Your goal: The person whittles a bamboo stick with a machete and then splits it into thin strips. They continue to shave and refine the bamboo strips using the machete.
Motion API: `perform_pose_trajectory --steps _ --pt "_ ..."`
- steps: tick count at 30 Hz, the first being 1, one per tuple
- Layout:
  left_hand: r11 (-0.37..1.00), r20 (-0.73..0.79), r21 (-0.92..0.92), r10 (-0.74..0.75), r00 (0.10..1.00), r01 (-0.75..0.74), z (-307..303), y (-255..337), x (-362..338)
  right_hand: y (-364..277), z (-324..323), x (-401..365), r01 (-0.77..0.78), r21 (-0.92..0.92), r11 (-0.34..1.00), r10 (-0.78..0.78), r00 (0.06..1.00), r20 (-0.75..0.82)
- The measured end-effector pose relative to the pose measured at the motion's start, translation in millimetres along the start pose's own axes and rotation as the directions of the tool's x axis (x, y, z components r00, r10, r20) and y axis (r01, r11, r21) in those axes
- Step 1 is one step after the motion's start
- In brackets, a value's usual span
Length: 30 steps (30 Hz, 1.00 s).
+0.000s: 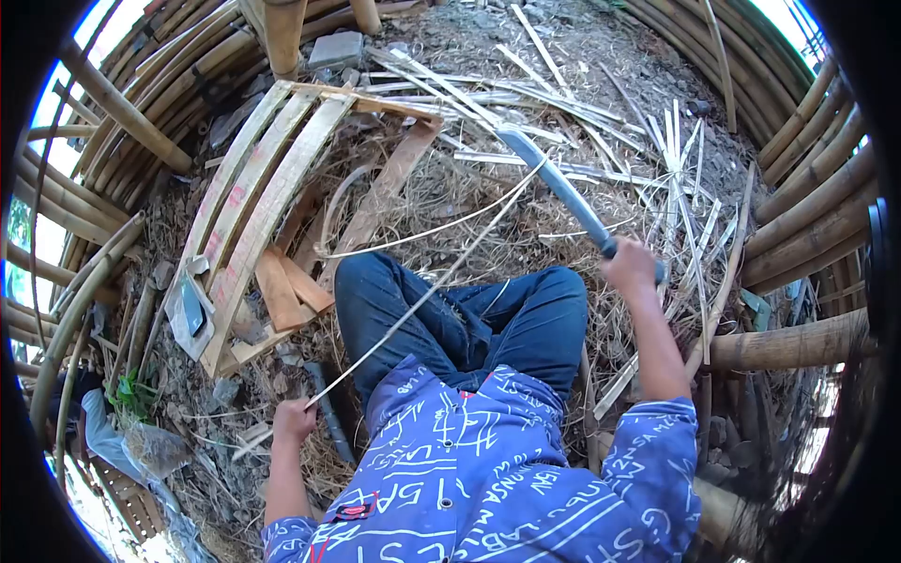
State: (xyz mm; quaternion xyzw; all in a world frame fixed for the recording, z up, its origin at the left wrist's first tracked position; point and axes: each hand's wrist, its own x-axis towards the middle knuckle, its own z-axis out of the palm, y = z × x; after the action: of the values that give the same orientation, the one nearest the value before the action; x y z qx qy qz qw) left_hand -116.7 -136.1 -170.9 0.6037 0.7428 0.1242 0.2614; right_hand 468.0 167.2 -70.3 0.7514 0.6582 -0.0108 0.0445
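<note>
My right hand [631, 266] is closed round the dark handle of a machete [561, 187], its long grey blade angled up and to the left. My left hand [295, 421], low at the left, grips a thin bamboo strip [410, 312]. This strip slants across my crossed legs up to the blade, its far end overlapping the blade's middle. A second pale strip [427, 233] curves left from the same spot, past my knees. Below the left hand's strip, a dark tube-like piece [330, 422] lies on the ground beside my hip.
A slatted wooden pallet [267, 202] lies at the left with a phone [193, 311] on its corner. Split bamboo strips [582, 108] litter the ground ahead, and a bundle of strips [676, 159] lies at the right. Bamboo pole walls [812, 202] curve round both sides.
</note>
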Motion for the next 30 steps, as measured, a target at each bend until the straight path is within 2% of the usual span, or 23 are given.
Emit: perform_pose_trajectory --steps 1,3,7,9,11,15,20,23,30 --pt "1.0 -0.006 -0.004 0.011 1.0 -0.011 0 3 2 -5 -3 -3 -0.006 -0.002 1.0 0.006 1.0 -0.012" --pt "0.992 -0.035 0.111 0.057 0.998 -0.053 -1 9 -2 -15 -4 -10 -0.001 0.154 0.988 0.003 1.0 -0.015" --pt "0.987 -0.063 0.143 0.083 0.995 -0.073 3 9 -2 -14 16 -5 -0.053 0.283 0.958 0.049 0.999 0.022" --pt "0.99 -0.072 0.126 0.071 0.995 -0.061 5 6 -4 -18 25 -11 -0.079 0.333 0.94 0.077 0.997 0.022" --pt "0.993 -0.077 0.101 0.061 0.995 -0.053 11 -3 -5 -23 32 -16 -0.106 0.477 0.873 0.063 0.993 0.104" --pt "0.995 -0.065 0.089 0.048 0.997 -0.042 15 -4 -7 -34 40 -21 -0.152 0.579 0.801 0.059 0.983 0.177" --pt "0.995 -0.058 0.102 -0.01 0.998 0.015 14 -8 -11 -39 48 -27 -0.161 0.549 0.82 0.068 0.98 0.187" --pt "0.993 -0.051 0.114 -0.008 0.999 0.014 18 -14 -13 -38 57 -32 -0.137 0.573 0.808 0.068 0.988 0.14" --pt "0.988 -0.039 0.131 -0.081 0.996 0.085 12 -10 -9 -42 63 -43 -0.133 0.459 0.879 0.123 0.991 0.053"
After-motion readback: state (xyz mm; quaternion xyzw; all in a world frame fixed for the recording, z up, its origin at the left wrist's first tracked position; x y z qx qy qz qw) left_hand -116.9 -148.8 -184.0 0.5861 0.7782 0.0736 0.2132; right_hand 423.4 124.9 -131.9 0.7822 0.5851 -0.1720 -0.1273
